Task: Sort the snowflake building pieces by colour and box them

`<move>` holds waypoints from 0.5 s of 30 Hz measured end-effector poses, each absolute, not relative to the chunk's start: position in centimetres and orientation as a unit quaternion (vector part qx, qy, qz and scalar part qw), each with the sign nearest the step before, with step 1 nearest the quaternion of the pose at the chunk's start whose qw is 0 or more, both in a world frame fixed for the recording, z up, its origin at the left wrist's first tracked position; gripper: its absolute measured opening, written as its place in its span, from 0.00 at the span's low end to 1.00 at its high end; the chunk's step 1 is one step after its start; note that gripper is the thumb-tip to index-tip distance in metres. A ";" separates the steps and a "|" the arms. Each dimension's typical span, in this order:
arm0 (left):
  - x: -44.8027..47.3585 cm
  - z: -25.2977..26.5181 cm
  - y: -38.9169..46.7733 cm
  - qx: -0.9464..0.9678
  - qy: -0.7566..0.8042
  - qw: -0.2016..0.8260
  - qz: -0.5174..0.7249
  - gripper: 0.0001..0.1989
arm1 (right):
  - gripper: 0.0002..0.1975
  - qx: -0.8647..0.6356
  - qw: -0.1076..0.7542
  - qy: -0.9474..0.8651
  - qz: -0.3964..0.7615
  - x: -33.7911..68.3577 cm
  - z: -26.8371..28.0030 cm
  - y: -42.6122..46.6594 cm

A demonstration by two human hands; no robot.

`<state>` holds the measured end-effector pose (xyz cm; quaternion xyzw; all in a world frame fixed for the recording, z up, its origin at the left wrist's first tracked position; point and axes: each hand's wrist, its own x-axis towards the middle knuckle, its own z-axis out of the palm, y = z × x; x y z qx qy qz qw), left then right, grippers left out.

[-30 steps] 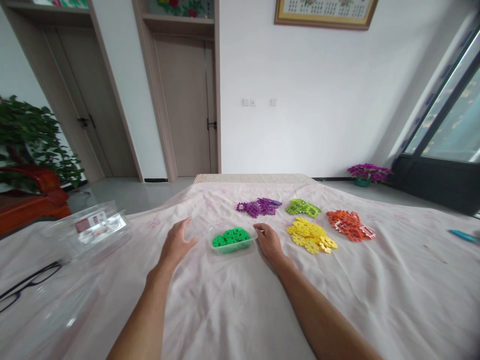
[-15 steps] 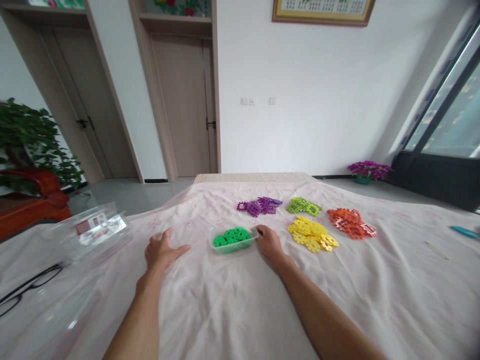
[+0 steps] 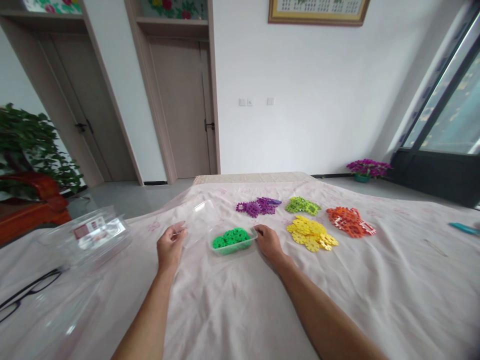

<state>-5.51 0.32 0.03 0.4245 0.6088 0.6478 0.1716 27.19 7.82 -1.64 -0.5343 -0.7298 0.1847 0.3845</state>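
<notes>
My left hand (image 3: 170, 245) pinches a clear plastic lid (image 3: 201, 216), which is raised and tilted just left of a small see-through container (image 3: 231, 248). Green flower-shaped plastic pieces (image 3: 231, 238) lie in that container. At its right end, the fingers of my right hand (image 3: 268, 241) are closed on the rim. Right of this hand sits a pile of yellow disc pieces (image 3: 310, 233). The lid is hard to make out against the pale cloth.
Farther back lie purple pieces (image 3: 258, 206), light green pieces (image 3: 302, 205) and orange-red pieces (image 3: 350, 221). On the left are stacked clear plastic boxes (image 3: 90, 235) and eyeglasses (image 3: 32, 290). A blue object (image 3: 464, 228) rests at the far right of the patterned tablecloth (image 3: 225, 310).
My left hand went from spread fingers to a pinch, and the clear lid has come up in it beside the container. The right hand stays at the container's rim.
</notes>
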 end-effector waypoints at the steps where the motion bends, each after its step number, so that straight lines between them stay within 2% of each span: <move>1: -4.7 0.5 0.2 0.432 0.596 0.158 0.658 0.22 | 0.14 -0.533 0.396 -0.723 0.189 27.2 -1.7 7.9; 4: -2.4 1.9 -0.1 0.525 0.578 0.112 0.615 0.17 | 0.14 -0.533 0.434 -0.692 0.220 27.1 -1.5 7.9; 7: -0.5 2.4 -0.3 0.632 0.550 0.091 0.538 0.14 | 0.19 -0.516 0.480 -0.646 0.293 27.2 -1.1 7.6; 11: 0.7 2.1 -0.3 0.689 0.543 0.097 0.470 0.15 | 0.27 -0.480 0.523 -0.608 0.354 27.5 -0.4 7.0; 15: 0.4 1.7 -0.2 0.706 0.524 0.081 0.471 0.17 | 0.29 -0.464 0.508 -0.625 0.369 27.6 0.1 6.3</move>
